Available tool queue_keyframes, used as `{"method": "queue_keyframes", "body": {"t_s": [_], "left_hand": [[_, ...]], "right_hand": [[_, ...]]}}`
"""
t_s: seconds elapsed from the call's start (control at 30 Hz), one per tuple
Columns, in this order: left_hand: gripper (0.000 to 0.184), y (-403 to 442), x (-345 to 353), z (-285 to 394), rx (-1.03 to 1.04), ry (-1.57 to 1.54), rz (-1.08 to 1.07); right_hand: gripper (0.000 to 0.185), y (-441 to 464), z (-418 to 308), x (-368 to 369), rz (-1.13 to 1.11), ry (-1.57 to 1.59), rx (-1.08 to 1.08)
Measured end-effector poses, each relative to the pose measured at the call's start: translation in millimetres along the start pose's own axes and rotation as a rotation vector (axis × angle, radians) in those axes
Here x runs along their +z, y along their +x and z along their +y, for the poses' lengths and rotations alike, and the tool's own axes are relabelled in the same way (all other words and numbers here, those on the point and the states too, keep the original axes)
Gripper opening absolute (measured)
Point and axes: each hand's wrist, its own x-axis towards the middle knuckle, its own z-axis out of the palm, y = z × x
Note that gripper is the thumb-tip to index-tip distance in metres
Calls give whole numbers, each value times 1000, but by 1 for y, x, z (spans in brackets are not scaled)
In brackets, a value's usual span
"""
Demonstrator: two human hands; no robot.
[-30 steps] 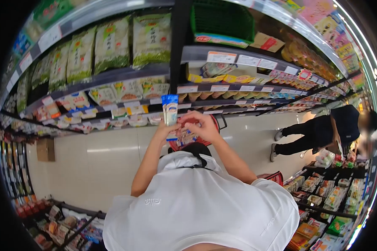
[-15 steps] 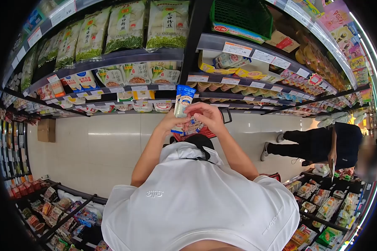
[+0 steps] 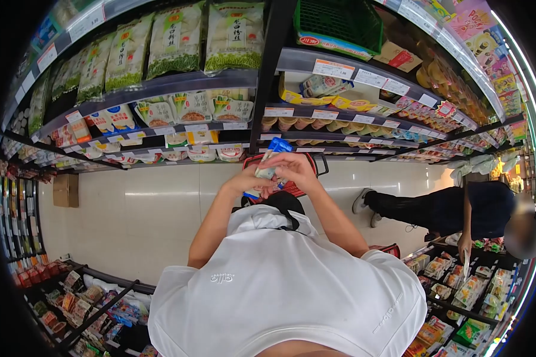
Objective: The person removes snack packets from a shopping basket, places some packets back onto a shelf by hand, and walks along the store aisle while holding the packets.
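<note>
A long packet with blue ends and a pale middle (image 3: 279,144) is held in front of my chest, tilted, its top leaning right. My left hand (image 3: 243,181) is closed around its lower part. The bent fingers of my right hand (image 3: 298,171) close on its middle from the right, covering much of it. Under both hands is a red shopping basket (image 3: 253,160) with a black handle (image 3: 323,164). What lies in the basket is mostly hidden by my hands.
Ahead stand shelves with bagged vermicelli (image 3: 235,37), noodle packs (image 3: 189,106) and a green crate (image 3: 339,27). A person in dark clothes (image 3: 488,208) stands at the right. A cardboard box (image 3: 65,190) sits on the floor at left. Low display bins (image 3: 89,297) are behind me.
The packet has come down toward the basket and tilted to the right, with both hands on it. The person at the right has stepped and lowered an arm toward the bins.
</note>
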Motion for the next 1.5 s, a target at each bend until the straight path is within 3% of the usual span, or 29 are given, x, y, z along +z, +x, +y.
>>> {"method": "queue_keyframes", "body": {"t_s": [0.13,0.27,0.37,0.43,0.57,0.63,0.8,0.93,1.0,1.13,1.3,1.5], "left_hand": [[17,3,0,-2,0,-34,-141],[18,1,3,2,-44,0,-122],[31,1,6,2,11,43,-90],[52,2,1,-3,59,-103,-75],[61,1,-14,-10,69,-113,-3],[67,0,-16,-13,356,-326,132],[80,9,-1,-8,547,-407,72],[74,27,-4,-16,700,-51,204],[81,36,-2,-16,612,278,494],[94,55,3,-1,794,297,576],[56,52,10,19,839,171,599],[47,52,0,15,745,22,548]], "right_hand": [[27,2,1,-3,-61,18,38],[34,6,4,-7,-47,73,19],[39,10,8,-8,41,151,9],[41,13,11,-9,108,221,-13],[43,19,18,-18,365,298,-42],[46,20,18,-21,516,361,-79],[54,21,23,-29,614,657,-55],[59,25,8,-17,623,841,14],[60,29,9,-13,617,863,23],[66,31,10,6,634,932,56],[63,29,16,20,594,1053,96],[62,27,26,22,585,1071,137]]}}
